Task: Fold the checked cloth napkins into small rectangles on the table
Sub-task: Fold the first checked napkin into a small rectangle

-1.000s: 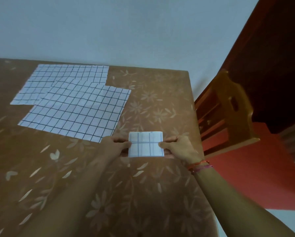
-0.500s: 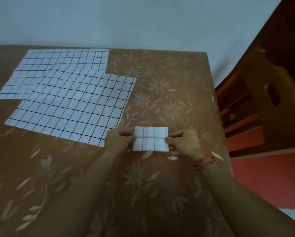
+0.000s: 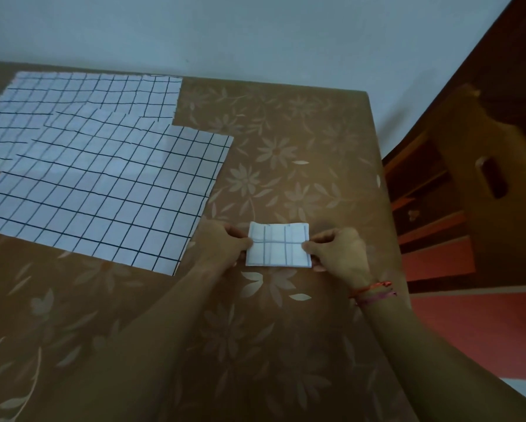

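A folded checked napkin [image 3: 278, 245], a small white rectangle with faint grid lines, lies on the brown flowered tablecloth [image 3: 286, 345]. My left hand [image 3: 222, 246] pinches its left edge and my right hand [image 3: 339, 254] pinches its right edge. Two unfolded checked napkins lie flat to the left: the nearer one [image 3: 109, 190] overlaps the farther one [image 3: 82, 99], which sits by the table's back edge.
The table's right edge [image 3: 377, 184] runs close to the folded napkin. A wooden chair [image 3: 481, 184] stands just beyond it over a red floor [image 3: 469, 330]. A pale wall rises behind the table.
The view has tilted down and shifted, so the table sits higher and more to the right in frame. Both hands keep hold of the folded napkin's side edges.
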